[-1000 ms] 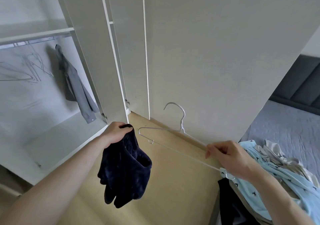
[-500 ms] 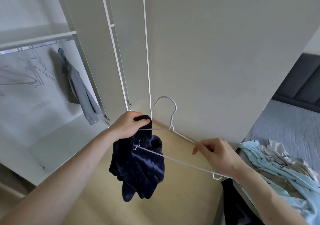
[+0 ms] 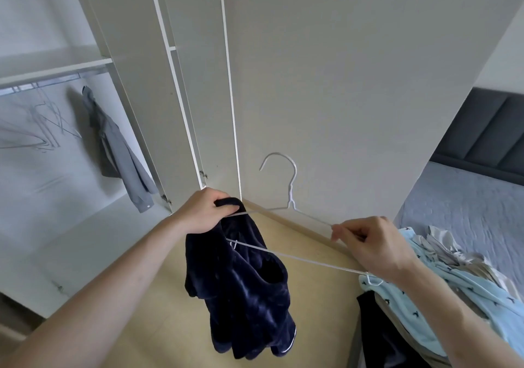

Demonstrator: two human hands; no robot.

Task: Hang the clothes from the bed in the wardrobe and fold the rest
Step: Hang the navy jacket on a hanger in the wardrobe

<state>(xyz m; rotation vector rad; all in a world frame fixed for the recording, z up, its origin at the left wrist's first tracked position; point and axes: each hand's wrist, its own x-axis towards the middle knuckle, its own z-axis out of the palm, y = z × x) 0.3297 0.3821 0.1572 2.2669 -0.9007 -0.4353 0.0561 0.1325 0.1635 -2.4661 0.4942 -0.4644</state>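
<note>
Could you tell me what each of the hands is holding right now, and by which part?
The left hand grips the dark navy garment by its bunched top edge. The right hand pinches the white wire hanger on its right shoulder arm.

Both bare forearms reach forward. The left hand (image 3: 202, 211) is curled closed, knuckles up, gripping a dark garment (image 3: 243, 282). The right hand (image 3: 374, 247) pinches a white hanger (image 3: 292, 197) between thumb and fingertips.

Landmark: grey shirt (image 3: 119, 152) hanging on the wardrobe rail (image 3: 54, 80).
Free room: open rail between the shirt and the empty wire hangers (image 3: 42, 129) left of it.
Obstacle: open wardrobe door (image 3: 136, 84) just right of the shirt.
</note>
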